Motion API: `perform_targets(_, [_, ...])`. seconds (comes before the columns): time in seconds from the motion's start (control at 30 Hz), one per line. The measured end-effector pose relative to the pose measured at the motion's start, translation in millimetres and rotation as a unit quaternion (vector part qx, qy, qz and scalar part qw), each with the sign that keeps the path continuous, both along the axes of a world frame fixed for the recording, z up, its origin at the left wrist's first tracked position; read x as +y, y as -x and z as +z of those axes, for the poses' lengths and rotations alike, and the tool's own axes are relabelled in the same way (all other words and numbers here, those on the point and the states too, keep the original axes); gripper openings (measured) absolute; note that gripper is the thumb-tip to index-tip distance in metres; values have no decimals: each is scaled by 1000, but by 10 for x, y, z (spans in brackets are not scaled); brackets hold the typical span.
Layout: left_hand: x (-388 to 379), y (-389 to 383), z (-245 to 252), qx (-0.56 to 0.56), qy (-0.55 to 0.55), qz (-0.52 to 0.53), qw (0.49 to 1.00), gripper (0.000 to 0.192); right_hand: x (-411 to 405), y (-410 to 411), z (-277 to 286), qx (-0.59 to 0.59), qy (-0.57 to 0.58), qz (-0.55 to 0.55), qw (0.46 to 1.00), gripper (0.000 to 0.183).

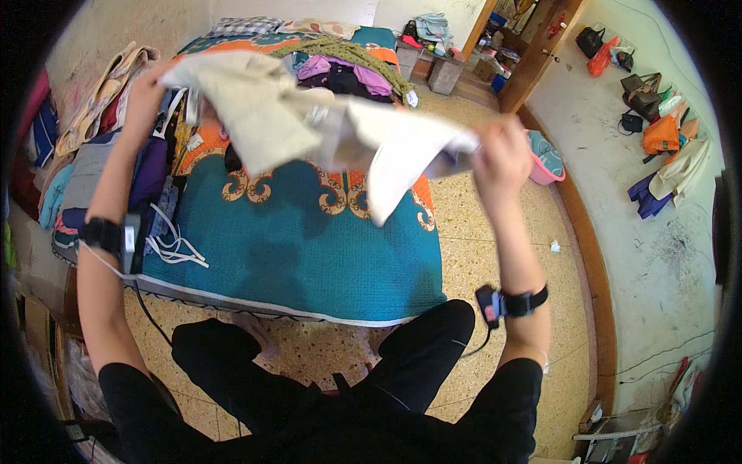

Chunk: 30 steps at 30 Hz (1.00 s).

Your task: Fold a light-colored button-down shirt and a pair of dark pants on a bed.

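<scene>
A cream-coloured cloth garment [255,110] is stretched in the air between my two hands, blurred by motion. My left hand [152,87] grips its left end, raised over the clothes on the bed's left side. The other end is pinched in my right hand [503,153], above the floor to the right of the bed. Folds of the cloth sag in the middle. Below it spreads the teal and orange bedspread [313,249]. My knees frame the near edge of the bed.
Folded clothes [95,174] and white plastic hangers [174,246] lie on the bed's left side. A heap of purple and black clothing [342,78] sits farther back, before pillows [243,26]. A pink tub [548,171] stands on the floor. Bags [640,95] hang along the right wall.
</scene>
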State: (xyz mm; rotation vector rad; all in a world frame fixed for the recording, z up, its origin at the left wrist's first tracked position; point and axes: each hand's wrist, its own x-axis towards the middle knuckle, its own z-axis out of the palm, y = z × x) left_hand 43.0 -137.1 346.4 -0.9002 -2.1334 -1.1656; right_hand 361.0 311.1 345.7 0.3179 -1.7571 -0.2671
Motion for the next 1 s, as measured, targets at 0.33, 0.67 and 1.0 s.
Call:
perform_targets(0.33, [-849, -1019, -2509, -182, 185, -61, 964, 29, -949, -799, -2507, -351, 61, 151, 922, 21])
perform_targets(0.67, [-870, -1136, -2870, -244, 308, 129, 910, 18, -1071, -804, -3036, -602, 65, 186, 774, 34])
perform_targets(1.0, [929, -256, -2357, 18, 339, -4, 941, 13, -119, 800, -2397, -490, 105, 53, 863, 14])
